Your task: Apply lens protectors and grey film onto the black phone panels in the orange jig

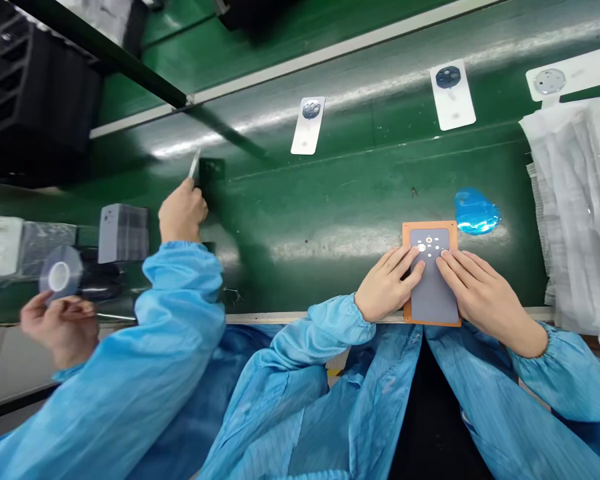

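Note:
A grey phone back cover (434, 293) with several small holes near its top lies on an orange jig plate (430, 225) at the bench's front edge. My left hand (389, 283) holds its left side, thumb and forefinger on the surface near the holes. From the right, my right hand (483, 293) grips the opposite edge, its fingertips on the cover just below the holes. A crumpled blue film piece (477, 211) lies beyond the jig's upper right corner.
White cards with round camera pieces, one left (307, 127) and one right (453, 97), lie farther back. Plastic sleeves (580, 200) are piled at right. At left, a co-worker's hand (183, 210) holds a thin blade-like tool, another a tape roll (60, 275), near stacked grey covers (123, 233).

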The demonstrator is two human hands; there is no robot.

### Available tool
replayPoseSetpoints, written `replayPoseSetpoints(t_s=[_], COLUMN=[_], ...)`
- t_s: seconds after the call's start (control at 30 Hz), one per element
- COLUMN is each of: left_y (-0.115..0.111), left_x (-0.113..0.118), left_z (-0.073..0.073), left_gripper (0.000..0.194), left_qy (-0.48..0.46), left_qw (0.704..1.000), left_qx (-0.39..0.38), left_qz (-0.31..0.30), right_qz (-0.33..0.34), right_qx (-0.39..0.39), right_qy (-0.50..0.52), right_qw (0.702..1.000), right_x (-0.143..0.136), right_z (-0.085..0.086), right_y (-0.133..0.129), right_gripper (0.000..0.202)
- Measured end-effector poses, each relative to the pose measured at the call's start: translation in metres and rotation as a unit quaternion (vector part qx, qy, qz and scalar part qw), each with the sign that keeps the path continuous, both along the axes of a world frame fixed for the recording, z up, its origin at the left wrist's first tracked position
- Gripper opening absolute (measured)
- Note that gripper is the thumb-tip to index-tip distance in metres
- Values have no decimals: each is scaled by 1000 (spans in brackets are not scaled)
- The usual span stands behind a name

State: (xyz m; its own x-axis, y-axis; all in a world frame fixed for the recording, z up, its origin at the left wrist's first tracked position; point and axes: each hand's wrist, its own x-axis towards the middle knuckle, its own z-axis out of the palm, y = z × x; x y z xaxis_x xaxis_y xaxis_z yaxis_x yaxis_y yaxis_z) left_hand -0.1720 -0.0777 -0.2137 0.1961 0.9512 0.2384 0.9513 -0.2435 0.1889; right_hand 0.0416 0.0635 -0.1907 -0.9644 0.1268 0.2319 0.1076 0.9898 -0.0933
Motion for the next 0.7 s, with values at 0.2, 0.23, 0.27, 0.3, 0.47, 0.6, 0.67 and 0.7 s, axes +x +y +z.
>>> replayPoseSetpoints(t_s=[0.2,0.23,0.27,0.3,0.47,0.6,0.67,0.7], left_y=[-5,-5,-4,-3,2,11,19,24], left_x=[5,4,2,0,-10,3,18,27], left_z=[2,2,1,0,-4,5,14,20], left_gripper=[48,49,49,49,50,66,72,70], left_qy=[-19,-25,-31,-39,-130,-276,-379,-432], left_qw=[999,999,998,998,991,958,915,887], left_qx=[-35,-42,-46,-47,-25,21,53,69], left_qz=[13,12,9,6,-13,73,132,147], right_qz=[-10,-9,-8,-8,-11,-73,-147,-169], right_qx=[6,10,11,11,-35,-250,-404,-469], right_qy=[-20,-22,-24,-26,34,190,289,326], right_qw=[1000,1000,1000,1000,999,947,855,803], right_x=[3,2,1,0,-1,2,3,3], right_z=[4,4,4,3,7,17,16,13], right_y=[-10,-10,-10,-10,-6,-3,0,3], right_gripper=[48,48,48,48,51,45,38,35])
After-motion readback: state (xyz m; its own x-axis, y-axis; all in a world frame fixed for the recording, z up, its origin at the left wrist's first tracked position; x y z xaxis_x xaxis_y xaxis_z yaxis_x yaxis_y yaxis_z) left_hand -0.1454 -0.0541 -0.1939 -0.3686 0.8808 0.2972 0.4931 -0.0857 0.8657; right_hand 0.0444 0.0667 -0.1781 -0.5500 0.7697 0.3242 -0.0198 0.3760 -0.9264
